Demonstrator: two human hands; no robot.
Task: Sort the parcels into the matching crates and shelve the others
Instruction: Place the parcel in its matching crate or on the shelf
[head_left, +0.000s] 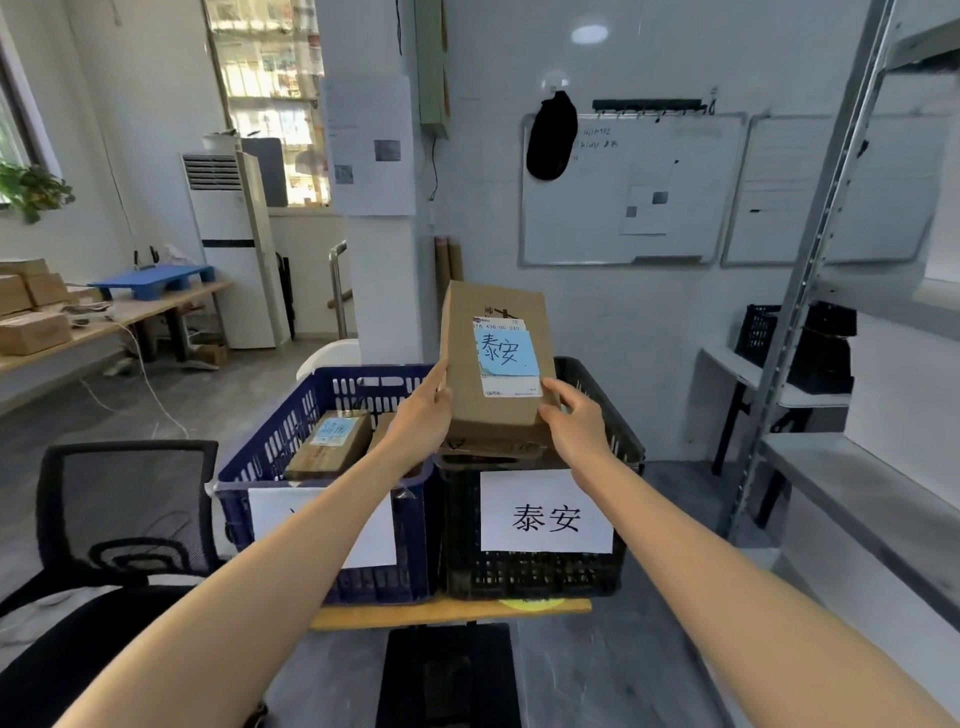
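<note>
Head: fingers (560, 393) around parcel (496, 358)

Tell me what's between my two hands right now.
A cardboard parcel, held by the left hand and the right hand, as the head view shows.

The parcel (462, 332) held between the left hand (422, 415) and the right hand (577, 423) is matt brown cardboard, with a white paper label (511, 389) and a blue paper note (505, 353). Below the right hand, the black crate (530, 577) is matt latticed plastic. Below the left hand, the blue crate (270, 447) is slightly glossy plastic. The desk (452, 613) beneath has a smooth wooden edge. Far right of the hands, the shelf (821, 244) is dull grey metal.
</note>
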